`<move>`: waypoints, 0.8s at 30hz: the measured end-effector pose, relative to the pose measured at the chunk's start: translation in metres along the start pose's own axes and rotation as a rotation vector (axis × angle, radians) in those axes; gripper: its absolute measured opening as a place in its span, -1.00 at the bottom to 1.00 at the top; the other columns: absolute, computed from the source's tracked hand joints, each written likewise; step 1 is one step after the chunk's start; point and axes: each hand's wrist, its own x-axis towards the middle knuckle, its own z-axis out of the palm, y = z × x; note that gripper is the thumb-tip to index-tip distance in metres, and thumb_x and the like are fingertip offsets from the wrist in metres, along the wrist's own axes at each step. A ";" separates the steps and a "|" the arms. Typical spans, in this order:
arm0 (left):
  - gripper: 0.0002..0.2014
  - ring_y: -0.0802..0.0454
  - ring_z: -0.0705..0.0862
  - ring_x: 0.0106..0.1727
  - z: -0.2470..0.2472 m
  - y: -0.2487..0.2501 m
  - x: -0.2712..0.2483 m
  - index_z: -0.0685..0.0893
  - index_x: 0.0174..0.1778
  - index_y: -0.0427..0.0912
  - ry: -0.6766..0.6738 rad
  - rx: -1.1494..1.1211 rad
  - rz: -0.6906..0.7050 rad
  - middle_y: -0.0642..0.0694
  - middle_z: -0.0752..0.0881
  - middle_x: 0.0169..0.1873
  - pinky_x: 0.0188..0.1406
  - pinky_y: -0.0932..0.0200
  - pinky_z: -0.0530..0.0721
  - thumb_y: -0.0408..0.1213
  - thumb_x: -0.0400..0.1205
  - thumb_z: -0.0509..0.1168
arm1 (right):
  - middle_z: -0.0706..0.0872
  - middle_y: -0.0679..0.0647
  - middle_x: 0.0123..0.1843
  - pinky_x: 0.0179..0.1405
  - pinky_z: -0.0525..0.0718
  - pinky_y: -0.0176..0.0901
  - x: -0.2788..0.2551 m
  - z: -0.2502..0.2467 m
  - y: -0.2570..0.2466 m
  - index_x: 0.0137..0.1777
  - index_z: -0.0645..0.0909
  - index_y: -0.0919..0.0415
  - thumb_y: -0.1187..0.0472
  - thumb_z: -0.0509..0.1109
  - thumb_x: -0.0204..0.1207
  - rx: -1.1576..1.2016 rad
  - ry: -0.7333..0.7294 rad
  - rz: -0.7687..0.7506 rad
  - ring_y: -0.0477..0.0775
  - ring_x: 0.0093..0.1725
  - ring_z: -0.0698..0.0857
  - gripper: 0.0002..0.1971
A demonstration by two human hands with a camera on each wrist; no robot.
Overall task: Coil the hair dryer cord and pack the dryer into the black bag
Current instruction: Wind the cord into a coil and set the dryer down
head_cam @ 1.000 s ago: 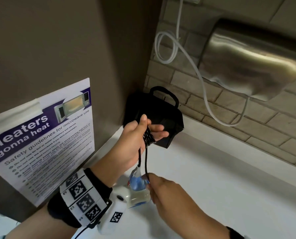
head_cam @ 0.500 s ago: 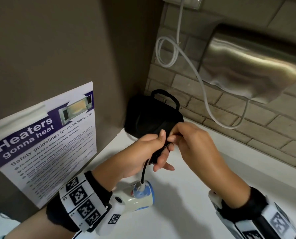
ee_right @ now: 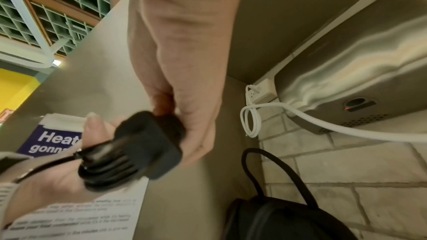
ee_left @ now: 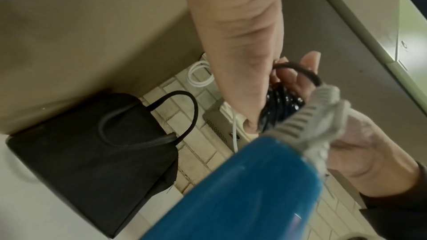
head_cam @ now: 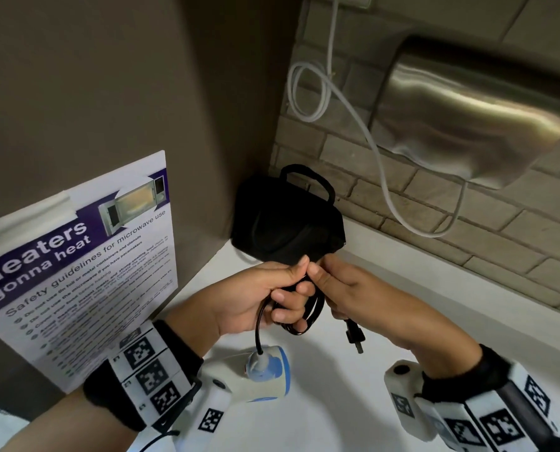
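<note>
The white and blue hair dryer (head_cam: 265, 376) lies on the white counter (head_cam: 353, 419) below my hands; its blue end (ee_left: 242, 194) fills the left wrist view. My left hand (head_cam: 272, 291) grips the black coiled cord (head_cam: 308, 316), with loops wound round its fingers (ee_left: 280, 105). My right hand (head_cam: 340, 288) pinches the cord near its end, and the black plug (head_cam: 355, 337) dangles below it, close up as the plug (ee_right: 143, 143) in the right wrist view. The black bag (head_cam: 285, 220) stands upright in the corner just behind both hands, handles up.
A steel hand dryer (head_cam: 474, 112) hangs on the brick wall at upper right, its white cable (head_cam: 363, 125) looping down toward the bag. A microwave safety poster (head_cam: 76, 265) is taped to the brown wall on the left. The counter runs to the right.
My right hand rose from the dryer to the coil at my left hand. The plug end now hangs free below my right hand, and my left fingers have curled round the loops.
</note>
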 end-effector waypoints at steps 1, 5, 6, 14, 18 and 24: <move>-0.63 0.18 0.37 -0.64 0.000 -0.001 0.001 0.46 -0.36 -0.12 0.020 -0.007 0.010 0.14 0.31 -0.69 -0.24 0.19 0.64 0.03 0.68 0.08 | 0.42 -0.14 -0.37 -0.37 0.44 -0.31 -0.001 -0.001 0.000 -0.04 0.44 0.22 -0.23 0.16 0.50 0.019 -0.026 0.001 -0.27 -0.53 0.41 -0.54; -0.64 0.17 0.41 -0.62 0.000 -0.004 0.003 0.45 -0.39 -0.11 0.052 -0.009 0.012 0.12 0.32 -0.70 -0.24 0.17 0.67 0.03 0.64 0.13 | 0.44 -0.06 -0.27 -0.39 0.46 -0.37 -0.003 -0.001 0.003 0.03 0.43 0.31 -0.27 0.22 0.38 -0.006 -0.055 -0.051 -0.27 -0.49 0.42 -0.42; -0.63 0.16 0.41 -0.62 0.000 -0.004 0.003 0.45 -0.40 -0.11 0.055 -0.004 0.007 0.11 0.32 -0.70 -0.24 0.16 0.67 0.03 0.64 0.13 | 0.43 -0.04 -0.29 -0.40 0.45 -0.37 -0.002 -0.001 0.003 0.02 0.42 0.34 -0.27 0.22 0.37 -0.014 -0.042 -0.051 -0.26 -0.49 0.41 -0.40; -0.55 0.17 0.23 -0.74 0.014 -0.001 0.001 0.35 -0.49 -0.13 0.226 0.059 0.109 0.08 0.23 -0.77 -0.48 0.21 0.53 0.13 0.57 0.15 | 0.42 -0.08 -0.41 -0.40 0.42 -0.21 -0.003 0.014 0.005 -0.01 0.42 0.41 -0.26 0.30 0.36 0.170 0.097 -0.071 -0.14 -0.49 0.37 -0.35; -0.48 0.10 0.30 -0.75 0.024 -0.003 0.008 0.37 -0.54 -0.13 0.515 0.216 0.253 0.01 0.34 -0.79 -0.45 0.09 0.55 0.27 0.44 0.23 | 0.57 0.19 -0.37 -0.44 0.40 -0.20 0.000 0.027 0.005 -0.01 0.46 0.33 -0.22 0.30 0.46 0.301 0.196 -0.060 -0.09 -0.50 0.36 -0.47; -0.50 0.05 0.45 -0.64 0.024 -0.009 0.007 0.43 -0.60 -0.13 0.654 0.363 0.399 0.04 0.41 -0.77 -0.32 0.10 0.65 0.21 0.48 0.21 | 0.54 0.00 -0.31 -0.48 0.38 -0.36 0.001 0.027 0.004 -0.10 0.48 0.18 -0.03 0.21 0.64 0.251 0.222 -0.065 -0.18 -0.52 0.36 -0.73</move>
